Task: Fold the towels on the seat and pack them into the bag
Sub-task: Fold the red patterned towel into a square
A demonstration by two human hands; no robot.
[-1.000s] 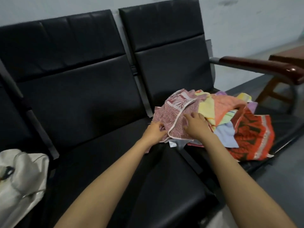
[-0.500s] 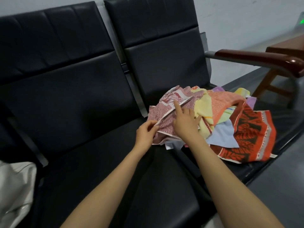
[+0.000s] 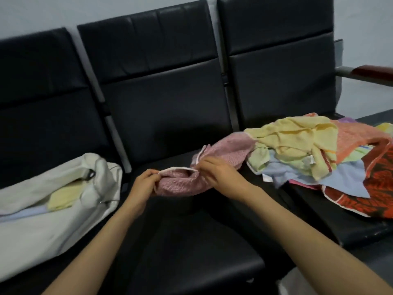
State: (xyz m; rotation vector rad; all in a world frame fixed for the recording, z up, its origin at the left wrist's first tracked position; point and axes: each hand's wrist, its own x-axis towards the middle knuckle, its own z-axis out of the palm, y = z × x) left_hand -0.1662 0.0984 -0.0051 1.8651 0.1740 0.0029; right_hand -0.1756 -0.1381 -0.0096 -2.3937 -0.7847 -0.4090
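Observation:
A pink towel [image 3: 229, 152] with a white hem stretches over the middle seat [image 3: 191, 241], its far end still touching the pile. My left hand [image 3: 142, 184] pinches its hem at the near left corner. My right hand [image 3: 217, 173] pinches the hem a little further right. A heap of several loose towels [image 3: 308, 150], yellow, orange, light blue and red-patterned, lies on the right seat. The white cloth bag [image 3: 42, 220] lies open on the left seat, with a folded yellow towel [image 3: 63, 196] and a pale blue one inside.
Black padded backrests [image 3: 161, 81] run behind all three seats. A wooden-topped metal armrest [image 3: 370, 73] sticks out at the far right. Pale wall stands behind the bench.
Both hands have pulled the pink towel off the pile leftward onto the middle seat. The view has swung left, bringing the bag fully into sight.

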